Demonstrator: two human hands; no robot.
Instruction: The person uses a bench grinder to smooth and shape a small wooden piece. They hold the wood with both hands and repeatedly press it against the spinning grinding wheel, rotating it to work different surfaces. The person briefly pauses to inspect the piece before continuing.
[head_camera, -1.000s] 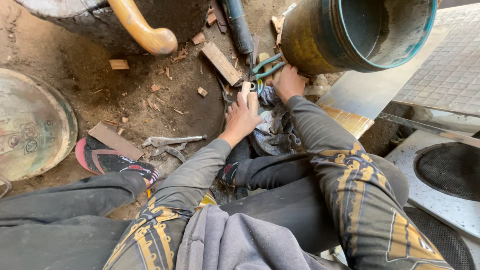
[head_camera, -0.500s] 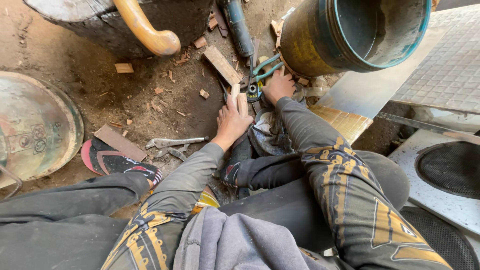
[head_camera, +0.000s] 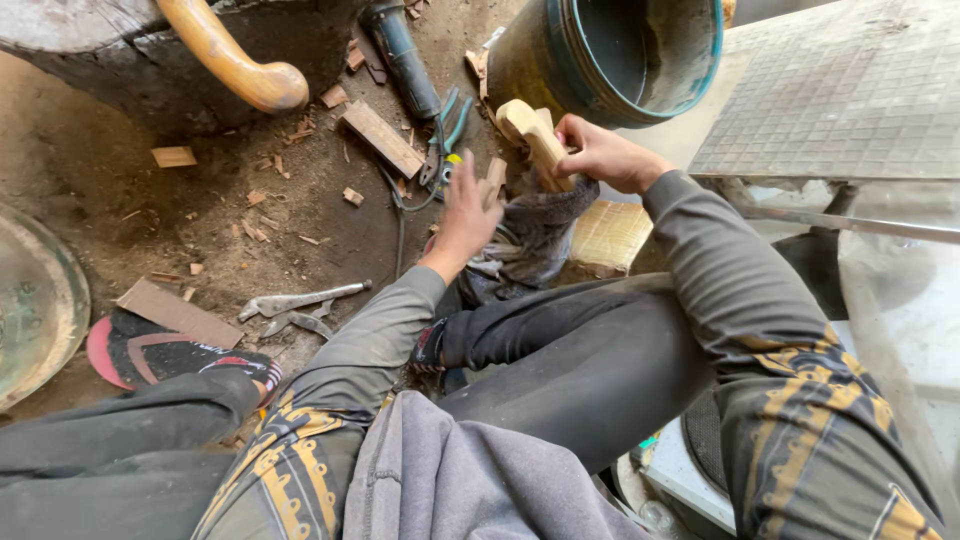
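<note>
My right hand (head_camera: 598, 155) grips a pale carved wooden piece (head_camera: 532, 134) and holds it up in front of the bucket. My left hand (head_camera: 467, 210) reaches forward with fingers spread, its fingertips at a small wooden block (head_camera: 493, 180) beside a dark cloth bundle (head_camera: 532, 235) on my leg. Teal-handled pliers (head_camera: 441, 140) lie on the dirt just beyond the left hand. I sit on the ground with my legs folded.
A large blue-rimmed bucket (head_camera: 610, 50) stands ahead. A log with a curved wooden handle (head_camera: 228, 57) lies at top left. Metal pliers (head_camera: 298, 303), wood scraps (head_camera: 380, 137), a power tool (head_camera: 402, 55), a round metal lid (head_camera: 35, 305) and a sandal (head_camera: 150, 352) lie around. A tiled slab (head_camera: 840, 95) is on the right.
My right hand has lifted the carved wooden piece from near the pliers. The left hand has opened and stretched forward. The view has shifted.
</note>
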